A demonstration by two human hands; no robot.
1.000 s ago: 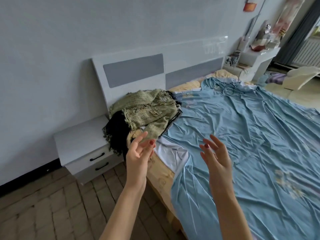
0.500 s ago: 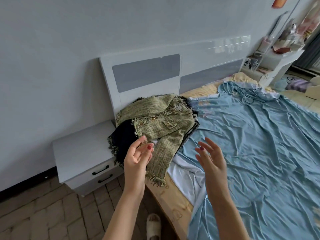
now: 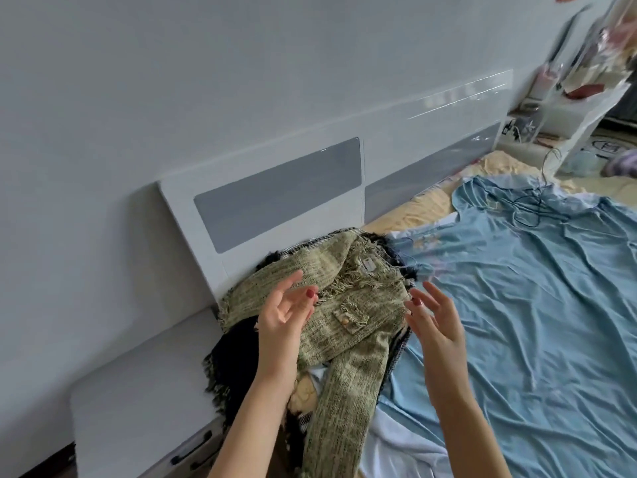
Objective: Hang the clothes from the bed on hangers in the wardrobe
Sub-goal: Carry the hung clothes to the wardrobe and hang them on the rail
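Both hands are reaching out over the bed (image 3: 551, 339), fingers spread and holding nothing. The left hand (image 3: 281, 315) is hovering at about 9 o'clock of the green tweed jacket (image 3: 348, 326), palm turned inward, and the right hand (image 3: 434, 322) is hovering at its 3 o'clock edge. The jacket is lying crumpled on a dark fringed garment (image 3: 238, 360) at the head of the bed, against the white headboard (image 3: 275, 201). A white nightstand (image 3: 138, 401) is standing at 8 o'clock of the pile.

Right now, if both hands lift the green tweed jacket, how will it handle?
The green tweed jacket probably flops: its sleeve already drapes limply off the bed edge. The thick weave suggests some weight. Its fringe may snag the dark garment underneath.
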